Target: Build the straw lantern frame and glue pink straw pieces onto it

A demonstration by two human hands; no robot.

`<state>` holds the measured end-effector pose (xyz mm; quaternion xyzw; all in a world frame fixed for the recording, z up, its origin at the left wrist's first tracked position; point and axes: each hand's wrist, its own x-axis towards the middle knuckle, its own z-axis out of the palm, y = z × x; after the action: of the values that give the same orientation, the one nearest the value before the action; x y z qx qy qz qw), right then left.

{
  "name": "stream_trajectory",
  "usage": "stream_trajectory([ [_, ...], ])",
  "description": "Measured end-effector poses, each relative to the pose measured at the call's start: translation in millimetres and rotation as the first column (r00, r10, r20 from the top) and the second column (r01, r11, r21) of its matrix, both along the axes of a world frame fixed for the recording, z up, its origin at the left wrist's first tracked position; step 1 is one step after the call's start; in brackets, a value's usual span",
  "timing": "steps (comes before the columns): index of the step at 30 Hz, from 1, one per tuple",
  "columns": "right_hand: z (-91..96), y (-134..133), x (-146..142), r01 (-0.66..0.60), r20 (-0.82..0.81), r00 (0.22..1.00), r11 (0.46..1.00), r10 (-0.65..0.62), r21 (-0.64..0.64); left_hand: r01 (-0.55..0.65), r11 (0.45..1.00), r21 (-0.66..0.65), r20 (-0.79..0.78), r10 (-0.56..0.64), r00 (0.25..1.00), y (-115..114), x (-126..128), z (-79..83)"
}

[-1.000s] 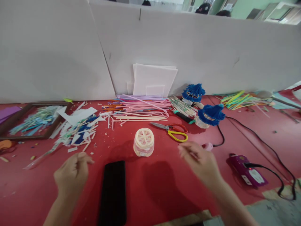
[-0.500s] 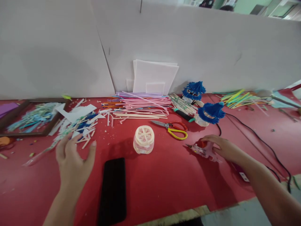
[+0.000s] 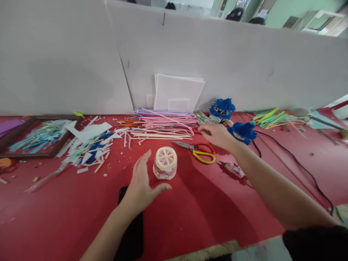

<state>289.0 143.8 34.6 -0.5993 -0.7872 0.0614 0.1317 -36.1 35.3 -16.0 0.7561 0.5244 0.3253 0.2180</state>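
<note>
My left hand point(image 3: 143, 185) is open, fingers and thumb spread around the left and near sides of a small round cream-and-pink piece point(image 3: 166, 163) with a spoked top. No clear contact shows between them. Beyond the scissors, my right hand point(image 3: 217, 136) has its fingers curled down on a black-handled tool point(image 3: 207, 132), most of which the hand hides. The scissors point(image 3: 197, 149), with one red and one yellow handle loop, lie just in front of that hand. A pink glue gun point(image 3: 233, 169) lies on its side below my right forearm.
A black phone point(image 3: 133, 235) lies under my left forearm. Pink sticks point(image 3: 165, 121) are piled at the back by white sheets point(image 3: 179, 92). Two blue-roofed pieces point(image 3: 243, 132) stand right. Paper scraps point(image 3: 95, 148) and a brown frame point(image 3: 32, 156) are left; a black cord point(image 3: 299, 163) runs right.
My left hand has moved right from the scraps to the round piece. My right hand has let go of the glue gun and reached forward and left to the black-handled tool.
</note>
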Motion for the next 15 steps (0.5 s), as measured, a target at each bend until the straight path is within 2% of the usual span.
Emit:
stream_trajectory([
  [2, -1.2, 36.2, -38.4, -0.072, -0.011, 0.997, 0.997, 0.072, 0.0, 0.017, 0.999, 0.042, 0.071, -0.02, 0.997, 0.8, 13.6, -4.3],
  [4, -6.7, 68.9, -74.2, -0.131, -0.012, 0.991, 0.991, 0.131, -0.004, -0.015, 0.995, 0.095, 0.179, -0.003, 0.984, -0.8, 21.2, -13.3],
  [7, -18.0, 105.2, -115.4, -0.227, 0.004, 0.974, 0.974, 0.227, -0.018, -0.013, 0.982, 0.189, 0.357, -0.056, 0.932, -5.2, 22.2, -31.8],
  [8, -21.9, 113.6, -123.6, -0.246, 0.012, 0.969, 0.969, 0.246, -0.014, -0.011, 0.983, 0.181, 0.422, -0.068, 0.904, -6.3, 21.2, -37.3],
  [10, -29.1, 125.8, -129.6, -0.262, 0.033, 0.964, 0.965, 0.262, 0.002, -0.067, 0.992, 0.103, 0.57, -0.004, 0.822, -6.9, 19.2, -44.9],
  [15, -38.3, 143.5, -101.4, -0.27, 0.122, 0.956, 0.963, 0.267, 0.011, -0.177, 0.984, 0.002, 0.627, 0.137, 0.767, -3.7, 18.3, -49.3],
])
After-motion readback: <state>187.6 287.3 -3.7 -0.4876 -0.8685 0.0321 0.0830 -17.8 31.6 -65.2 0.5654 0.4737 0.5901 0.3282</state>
